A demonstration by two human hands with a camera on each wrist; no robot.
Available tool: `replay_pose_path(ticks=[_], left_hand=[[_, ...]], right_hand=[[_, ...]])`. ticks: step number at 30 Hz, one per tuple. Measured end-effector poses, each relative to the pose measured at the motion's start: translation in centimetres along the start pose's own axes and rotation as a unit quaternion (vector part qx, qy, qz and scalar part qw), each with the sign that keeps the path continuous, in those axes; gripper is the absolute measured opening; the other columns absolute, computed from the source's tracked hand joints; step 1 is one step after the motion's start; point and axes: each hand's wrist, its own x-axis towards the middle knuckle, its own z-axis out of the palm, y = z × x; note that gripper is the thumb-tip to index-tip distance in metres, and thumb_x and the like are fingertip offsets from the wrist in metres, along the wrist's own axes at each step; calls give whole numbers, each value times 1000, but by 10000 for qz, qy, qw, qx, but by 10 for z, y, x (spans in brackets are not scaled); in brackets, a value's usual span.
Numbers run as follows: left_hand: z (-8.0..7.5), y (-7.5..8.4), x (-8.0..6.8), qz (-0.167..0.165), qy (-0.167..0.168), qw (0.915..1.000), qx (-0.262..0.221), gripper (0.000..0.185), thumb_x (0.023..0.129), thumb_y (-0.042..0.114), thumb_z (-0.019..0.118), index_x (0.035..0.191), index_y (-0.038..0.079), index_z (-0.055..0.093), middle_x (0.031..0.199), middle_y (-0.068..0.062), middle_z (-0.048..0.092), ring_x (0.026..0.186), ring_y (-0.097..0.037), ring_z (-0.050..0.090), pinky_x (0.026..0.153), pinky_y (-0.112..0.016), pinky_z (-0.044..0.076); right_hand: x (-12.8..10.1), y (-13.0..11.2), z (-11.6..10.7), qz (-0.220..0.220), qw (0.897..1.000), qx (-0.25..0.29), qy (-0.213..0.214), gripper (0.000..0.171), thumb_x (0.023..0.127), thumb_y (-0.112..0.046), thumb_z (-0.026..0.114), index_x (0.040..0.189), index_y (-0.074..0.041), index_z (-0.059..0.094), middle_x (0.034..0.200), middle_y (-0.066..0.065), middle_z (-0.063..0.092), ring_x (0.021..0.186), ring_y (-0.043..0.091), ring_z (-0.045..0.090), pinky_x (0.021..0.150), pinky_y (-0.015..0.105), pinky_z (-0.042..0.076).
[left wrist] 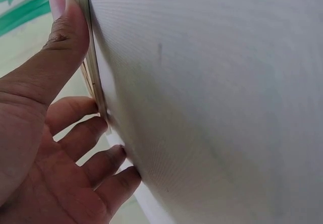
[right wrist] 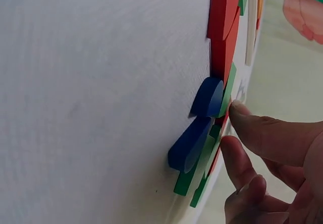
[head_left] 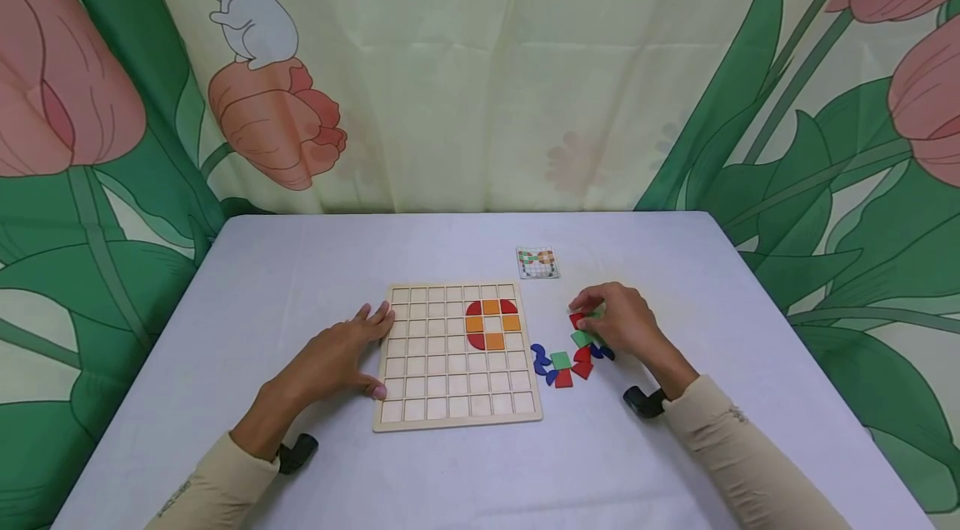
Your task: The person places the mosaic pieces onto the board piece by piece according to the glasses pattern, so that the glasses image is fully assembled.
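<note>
A square wooden grid board (head_left: 438, 363) lies on the table. Several red quarter-round pieces (head_left: 476, 342) and orange squares (head_left: 495, 342) sit in its upper right cells. My left hand (head_left: 330, 359) rests along the board's left edge, thumb near the lower corner and fingers spread farther up; the left wrist view shows the thumb (left wrist: 60, 42) against the edge. Right of the board, my right hand (head_left: 618, 317) pinches a red piece (head_left: 576, 320) between thumb and index finger, over a green piece (head_left: 581, 338). Whether the red piece is lifted, I cannot tell.
Loose blue pieces (head_left: 540, 359), a green square (head_left: 560, 360) and red pieces (head_left: 582, 363) lie between the board and my right hand. A small printed pattern card (head_left: 537, 262) lies behind the board's right corner. A patterned curtain (head_left: 480, 97) hangs behind the white table (head_left: 315, 255).
</note>
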Motion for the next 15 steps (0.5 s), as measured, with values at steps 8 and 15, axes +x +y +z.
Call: replay_pose_path(ticks=[8,15], left_hand=[[0,0,0,-46,-11,10000,-27,117,57,43,92,154,9,36,163,-12,28,149,-41,28,107,-62,39],[1,0,1,-71,-2,10000,-47,117,57,42,92,154,8,36,163,-12,28,149,-41,28,108,-62,39]], right_hand=[[1,-3,1,34,9992,-399,27,14,81,-18,84,92,-20,76,97,4,70,98,25,60,77,41,50],[3,-8,3,-268,9994,-147,-171,16,81,-18,84,85,-22,69,86,-1,70,87,20,61,72,36,48]])
